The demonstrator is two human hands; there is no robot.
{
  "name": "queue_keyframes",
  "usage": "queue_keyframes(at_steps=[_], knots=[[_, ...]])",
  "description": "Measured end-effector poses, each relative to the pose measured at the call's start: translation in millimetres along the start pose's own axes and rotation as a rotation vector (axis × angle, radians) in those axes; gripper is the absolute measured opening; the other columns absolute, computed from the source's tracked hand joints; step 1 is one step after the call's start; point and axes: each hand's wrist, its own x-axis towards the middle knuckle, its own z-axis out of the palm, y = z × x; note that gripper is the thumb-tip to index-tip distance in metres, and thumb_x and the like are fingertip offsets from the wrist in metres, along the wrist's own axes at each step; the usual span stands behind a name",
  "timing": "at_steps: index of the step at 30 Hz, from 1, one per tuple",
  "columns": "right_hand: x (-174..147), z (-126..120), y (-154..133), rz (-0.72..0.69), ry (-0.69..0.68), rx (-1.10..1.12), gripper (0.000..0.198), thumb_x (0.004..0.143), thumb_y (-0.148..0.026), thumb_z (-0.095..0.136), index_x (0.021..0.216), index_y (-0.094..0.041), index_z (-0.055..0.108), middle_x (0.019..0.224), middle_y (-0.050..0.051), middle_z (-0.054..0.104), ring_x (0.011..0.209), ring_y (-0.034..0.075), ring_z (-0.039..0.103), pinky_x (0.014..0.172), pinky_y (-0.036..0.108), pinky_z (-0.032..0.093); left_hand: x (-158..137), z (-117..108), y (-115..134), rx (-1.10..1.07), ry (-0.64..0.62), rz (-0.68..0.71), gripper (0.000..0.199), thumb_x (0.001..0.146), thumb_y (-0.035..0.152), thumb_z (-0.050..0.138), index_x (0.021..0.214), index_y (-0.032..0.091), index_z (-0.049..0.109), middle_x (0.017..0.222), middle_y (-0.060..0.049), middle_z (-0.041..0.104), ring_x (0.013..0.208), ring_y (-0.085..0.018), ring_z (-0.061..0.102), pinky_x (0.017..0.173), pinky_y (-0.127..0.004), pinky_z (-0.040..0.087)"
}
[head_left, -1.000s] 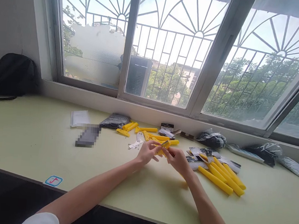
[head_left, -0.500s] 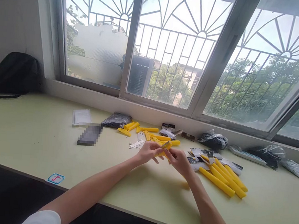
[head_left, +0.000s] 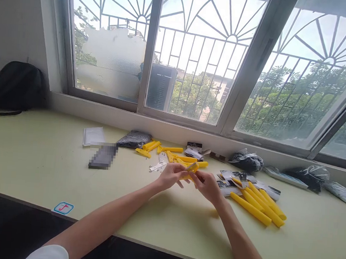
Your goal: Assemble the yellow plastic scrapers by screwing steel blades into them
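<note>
My left hand (head_left: 172, 175) and my right hand (head_left: 206, 184) meet above the middle of the table. Between them is a yellow scraper head (head_left: 194, 168) with a thin greyish strip along its upper edge. The left fingers grip it from the left, and the right thumb and fingers pinch it from the right. Any small part under the right fingertips is hidden. Just beyond my hands lie yellow scraper parts (head_left: 170, 157), with pale flat strips (head_left: 158, 167) and small screws scattered beside them.
Several yellow handles (head_left: 250, 209) lie right of my right hand, by printed packets (head_left: 230, 188). Plastic-wrapped bundles (head_left: 246, 161) line the window sill. A black packet (head_left: 134, 139), a white packet (head_left: 93, 136) and a blurred-out dark object (head_left: 101, 158) are on the left.
Both hands keep hold of the yellow scraper head in nearly the same place, with only a slight shift of the fingers. The camera view has moved a little.
</note>
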Motion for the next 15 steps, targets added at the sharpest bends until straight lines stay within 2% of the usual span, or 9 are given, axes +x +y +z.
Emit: queue_keyframes(at_steps=[3, 6, 10, 13, 15], knots=[[-1.4, -2.5, -1.5, -0.096, 0.068, -0.02, 0.038, 0.105, -0.041, 0.057, 0.078, -0.015, 0.062, 0.063, -0.007, 0.054, 0.048, 0.007, 0.049, 0.049, 0.02, 0.045, -0.8, 3.5, 3.1, 0.068, 0.028, 0.104, 0.027, 0.101, 0.037, 0.062, 0.112, 0.013, 0.066, 0.099, -0.005, 0.071, 0.078, -0.015, 0.071, 0.065, -0.029, 0.061], [-4.6, -11.4, -7.4, -0.248, 0.186, -0.054, 0.035, 0.105, -0.037, 0.057, 0.076, -0.016, 0.06, 0.064, -0.005, 0.054, 0.053, 0.009, 0.049, 0.054, 0.023, 0.044, -6.5, 8.5, 15.0, 0.171, 0.084, 0.284, 0.027, 0.102, 0.037, 0.06, 0.11, 0.013, 0.069, 0.096, -0.008, 0.075, 0.078, -0.017, 0.073, 0.057, -0.025, 0.061], [-9.6, -25.9, -21.6, -0.453, 0.36, -0.105, 0.022, 0.1, -0.026, 0.057, 0.08, -0.019, 0.062, 0.07, 0.002, 0.063, 0.064, 0.016, 0.052, 0.06, 0.029, 0.041, -18.7, 8.5, 38.0, 0.359, 0.123, 0.595, 0.021, 0.102, 0.031, 0.059, 0.11, 0.018, 0.074, 0.094, -0.008, 0.08, 0.07, -0.015, 0.075, 0.067, -0.028, 0.064], [-13.4, -31.6, -32.0, -0.552, 0.44, -0.137, 0.008, 0.096, -0.018, 0.058, 0.099, -0.02, 0.065, 0.084, 0.006, 0.07, 0.071, 0.02, 0.053, 0.065, 0.032, 0.043, -25.0, 3.0, 52.4, 0.498, 0.074, 0.849, 0.021, 0.1, 0.019, 0.058, 0.116, 0.021, 0.072, 0.106, -0.009, 0.081, 0.094, -0.02, 0.078, 0.086, -0.031, 0.063], [-16.9, -33.6, -35.7, -0.595, 0.464, -0.158, 0.02, 0.096, -0.015, 0.055, 0.113, -0.02, 0.063, 0.096, 0.009, 0.072, 0.078, 0.022, 0.056, 0.071, 0.034, 0.047, -26.8, 0.4, 58.8, 0.584, 0.034, 0.997, 0.027, 0.099, 0.012, 0.059, 0.121, 0.021, 0.069, 0.117, -0.01, 0.079, 0.108, -0.021, 0.076, 0.093, -0.032, 0.061]])
